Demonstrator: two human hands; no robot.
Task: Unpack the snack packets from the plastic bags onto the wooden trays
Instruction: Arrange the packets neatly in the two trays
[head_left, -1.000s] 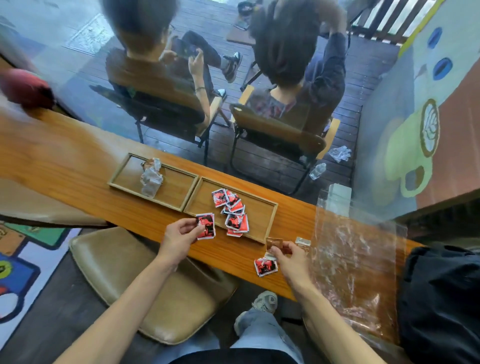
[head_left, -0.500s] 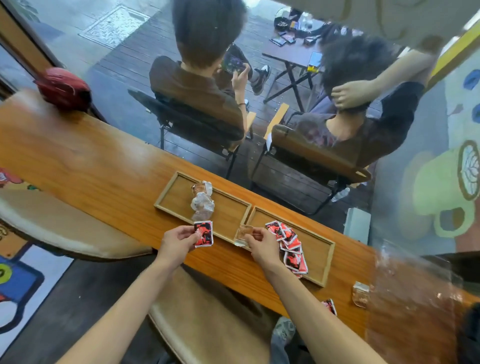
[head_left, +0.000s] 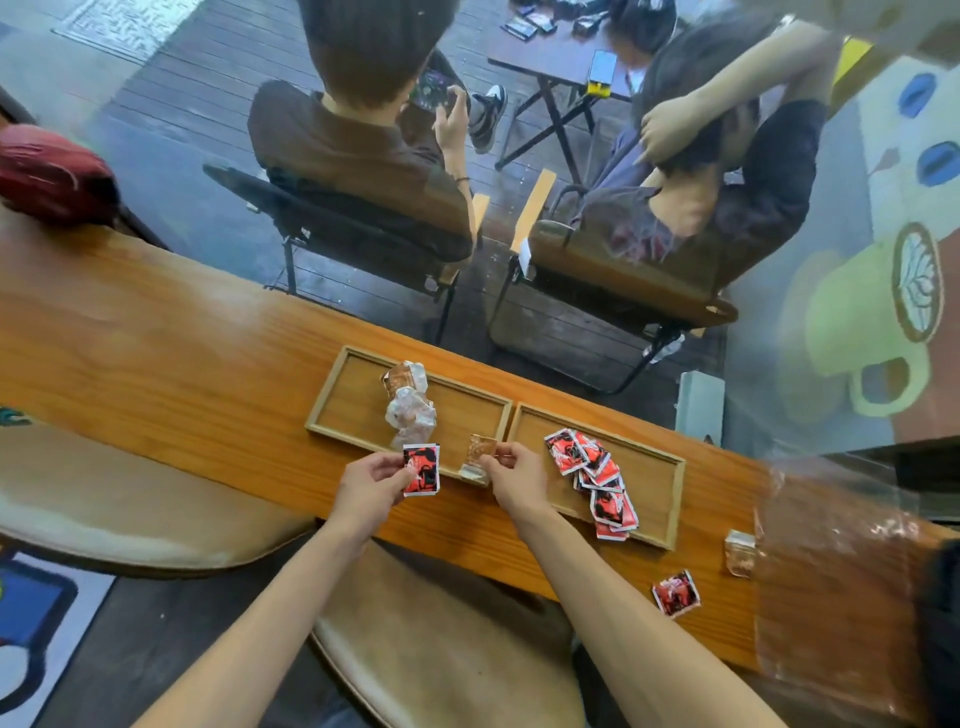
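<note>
Hands both busy: left hand (head_left: 370, 486) pinches a red packet (head_left: 421, 469) just off the left tray (head_left: 358, 400); right hand (head_left: 514, 475) pinches a clear brown packet (head_left: 479, 454) over that tray's near right corner. Best to lower the brown one flat beside the clear pile (head_left: 409, 408), then release. Red pile (head_left: 592, 478) fills the right tray (head_left: 657, 493); strays by the plastic bag (head_left: 831, 561).

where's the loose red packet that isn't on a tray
The red packet lies on the counter at lower right, near the right tray and beside the plastic bag.
</note>
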